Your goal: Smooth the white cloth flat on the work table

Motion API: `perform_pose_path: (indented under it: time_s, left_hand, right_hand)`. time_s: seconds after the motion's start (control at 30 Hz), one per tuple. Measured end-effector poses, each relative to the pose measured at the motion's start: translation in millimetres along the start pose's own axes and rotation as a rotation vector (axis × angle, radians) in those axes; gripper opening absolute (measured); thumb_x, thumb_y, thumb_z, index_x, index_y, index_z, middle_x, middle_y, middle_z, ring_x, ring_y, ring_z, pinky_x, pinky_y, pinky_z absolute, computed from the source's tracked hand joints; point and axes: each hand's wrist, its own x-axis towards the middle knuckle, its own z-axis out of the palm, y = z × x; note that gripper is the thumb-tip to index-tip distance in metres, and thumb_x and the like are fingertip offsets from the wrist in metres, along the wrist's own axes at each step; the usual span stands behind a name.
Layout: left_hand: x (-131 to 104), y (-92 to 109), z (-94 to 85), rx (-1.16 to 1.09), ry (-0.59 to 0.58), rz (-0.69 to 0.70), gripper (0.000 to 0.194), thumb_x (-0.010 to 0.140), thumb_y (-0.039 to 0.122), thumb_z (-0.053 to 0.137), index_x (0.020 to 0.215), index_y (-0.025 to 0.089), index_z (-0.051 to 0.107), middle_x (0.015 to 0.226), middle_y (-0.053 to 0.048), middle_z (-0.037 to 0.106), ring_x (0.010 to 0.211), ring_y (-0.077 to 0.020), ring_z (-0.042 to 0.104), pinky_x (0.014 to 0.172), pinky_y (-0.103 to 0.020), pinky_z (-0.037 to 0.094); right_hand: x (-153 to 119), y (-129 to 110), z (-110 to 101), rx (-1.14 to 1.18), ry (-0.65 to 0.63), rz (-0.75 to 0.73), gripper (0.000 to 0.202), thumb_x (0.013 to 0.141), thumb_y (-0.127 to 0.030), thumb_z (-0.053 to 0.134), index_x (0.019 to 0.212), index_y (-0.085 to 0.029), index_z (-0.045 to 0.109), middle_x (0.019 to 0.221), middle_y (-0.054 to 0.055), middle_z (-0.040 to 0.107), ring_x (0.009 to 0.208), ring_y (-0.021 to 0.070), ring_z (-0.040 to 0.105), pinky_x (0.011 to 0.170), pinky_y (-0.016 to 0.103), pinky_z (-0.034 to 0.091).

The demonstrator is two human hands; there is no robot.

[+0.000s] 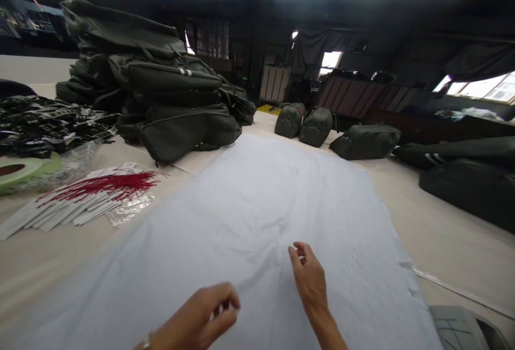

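A large white sheet of thin paper [257, 216] lies spread over the table [442, 237] in front of me. My left hand [203, 315] is low in view, its fingers pinched together on a fold of the sheet near its front edge. My right hand [308, 277] rests on the sheet a little further in, fingertips curled and pinching the paper at a crease. The sheet shows light wrinkles running out from both hands.
A tall stack of dark olive bags [161, 87] stands at the back left. More bags [306, 122] lie at the back and along the right [470, 178]. White tags with red strings [92, 194], a green tape roll [20, 170] and black labels [48, 122] lie at left.
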Motion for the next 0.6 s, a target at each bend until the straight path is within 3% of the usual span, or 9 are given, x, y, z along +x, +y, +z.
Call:
perform_pose_path:
  time_s: [0.1,0.17,0.23,0.33,0.47,0.6]
  left_hand:
    - [67,-4,6.3,0.487,0.236,0.251,0.05,0.091,0.026,0.053,0.139,0.026,0.042,0.152,-0.007,0.035,0.141,-0.0262,0.026,0.117,-0.051,0.019]
    - [104,-15,17.5,0.709,0.26,0.295,0.068,0.089,0.036,0.059,0.148,0.025,0.028,0.158,-0.009,0.021,0.146,-0.0294,0.013,0.117,-0.058,0.01]
    - [126,-31,29.9,0.788,0.216,0.268,0.082,0.086,0.054,0.058,0.151,0.024,0.018,0.158,-0.011,0.017,0.146,-0.0312,0.011,0.117,-0.061,0.008]
    - [135,-52,42.7,0.819,0.189,0.212,0.091,0.084,0.069,0.049,0.151,0.023,0.009,0.158,-0.013,0.015,0.145,-0.0336,0.012,0.115,-0.063,0.01]
    - [130,-64,46.7,0.856,0.229,0.211,0.097,0.08,0.075,0.046,0.151,0.025,0.003,0.156,-0.014,0.02,0.144,-0.0361,0.018,0.114,-0.062,0.015]
    - [136,-74,48.7,1.035,0.39,0.339,0.084,0.087,0.068,0.043,0.152,0.024,0.012,0.152,-0.012,0.034,0.139,-0.0318,0.032,0.115,-0.052,0.019]
  right_hand:
    - [36,1,-12,-0.112,0.087,-0.235,0.053,0.091,-0.055,0.032,0.12,-0.018,0.056,0.124,0.012,0.061,0.114,0.0264,0.056,0.1,0.043,0.044]
    - [68,4,-16,-0.19,0.095,-0.318,0.059,0.092,-0.051,0.026,0.131,-0.013,0.049,0.139,0.014,0.05,0.131,0.0252,0.042,0.111,0.046,0.033]
    - [105,8,-17,-0.258,0.078,-0.339,0.062,0.092,-0.048,0.024,0.137,-0.01,0.043,0.148,0.014,0.038,0.14,0.0253,0.028,0.116,0.05,0.021]
    - [160,13,-17,-0.346,0.04,-0.329,0.063,0.093,-0.045,0.022,0.143,-0.01,0.037,0.154,0.011,0.027,0.144,0.0247,0.016,0.117,0.054,0.009]
    - [227,12,-14,-0.474,-0.018,-0.327,0.061,0.094,-0.043,0.021,0.146,-0.012,0.032,0.156,0.008,0.022,0.145,0.0228,0.011,0.118,0.052,0.005]
    - [286,2,-1,-0.591,-0.077,-0.355,0.06,0.096,-0.043,0.021,0.147,-0.012,0.028,0.157,0.008,0.019,0.145,0.0238,0.009,0.118,0.053,0.006]
